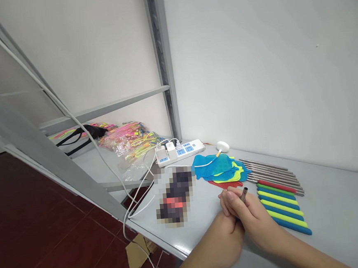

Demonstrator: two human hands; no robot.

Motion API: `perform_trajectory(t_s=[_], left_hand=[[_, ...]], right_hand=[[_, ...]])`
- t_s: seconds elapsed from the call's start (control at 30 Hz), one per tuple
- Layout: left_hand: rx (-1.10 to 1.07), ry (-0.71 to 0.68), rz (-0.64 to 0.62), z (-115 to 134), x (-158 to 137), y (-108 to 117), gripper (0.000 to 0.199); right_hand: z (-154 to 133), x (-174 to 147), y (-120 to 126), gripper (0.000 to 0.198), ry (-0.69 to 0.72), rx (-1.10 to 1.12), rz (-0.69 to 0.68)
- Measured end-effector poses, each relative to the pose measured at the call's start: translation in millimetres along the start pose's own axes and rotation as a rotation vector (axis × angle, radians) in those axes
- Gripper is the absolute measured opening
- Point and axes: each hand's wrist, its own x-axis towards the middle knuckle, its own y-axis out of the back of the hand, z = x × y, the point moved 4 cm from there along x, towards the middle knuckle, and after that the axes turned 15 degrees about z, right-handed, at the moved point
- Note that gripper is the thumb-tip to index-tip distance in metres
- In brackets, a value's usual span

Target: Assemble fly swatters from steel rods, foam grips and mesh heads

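Tube (245, 194) tilts, clenched by left hand (225, 242) and right hand (255, 219), apparently for steadiness; sticks (284, 208) lie right of the grip.

I have open shelf (336, 204) right of the sticks (284, 209), and a slim lane between the blurred item (175, 196) and my left hand (225, 240). Ahead, swatters (222, 170) and rods (275, 173) bar me, with the wall (254, 70) behind. The tube (244, 193) juts from my right hand (252, 215). Leftward, the post (76, 171) and cable (89, 134) obstruct my reach.
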Motion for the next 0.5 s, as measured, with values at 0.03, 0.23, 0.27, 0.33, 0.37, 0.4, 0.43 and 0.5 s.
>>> perform_trajectory(t_s=[0.03,0.23,0.27,0.33,0.37,0.4,0.43,0.5], left_hand=[[0.001,-0.003,0.004,-0.5,0.0,0.0,0.043],[0.030,-0.012,0.007,-2.9,0.7,-0.7,0.040],[0.033,-0.013,0.009,-2.0,0.8,-0.6,0.040],[0.013,-0.022,-0.002,1.8,0.7,-0.9,0.039],[-0.008,-0.026,-0.014,4.3,0.4,-1.3,0.038],[-0.033,-0.025,-0.027,6.4,0.2,-1.9,0.036],[-0.053,-0.016,-0.035,7.7,0.0,-2.4,0.034],[-0.071,0.033,-0.018,6.2,0.3,-2.7,0.030]], right_hand=[[-1.3,0.1,0.1,0.041,0.004,-0.009,-0.003],[-3.1,3.4,-1.2,0.039,0.010,0.026,0.032],[-2.8,3.6,-1.0,0.039,0.011,0.035,0.045],[-2.7,3.0,0.2,0.037,0.009,0.013,0.063],[-2.9,2.3,1.2,0.034,0.008,-0.017,0.068],[-3.7,1.6,2.5,0.031,0.012,-0.050,0.074],[-5.0,0.9,4.2,0.028,0.022,-0.081,0.080],[-8.1,0.1,8.3,0.025,0.032,-0.128,0.085]])
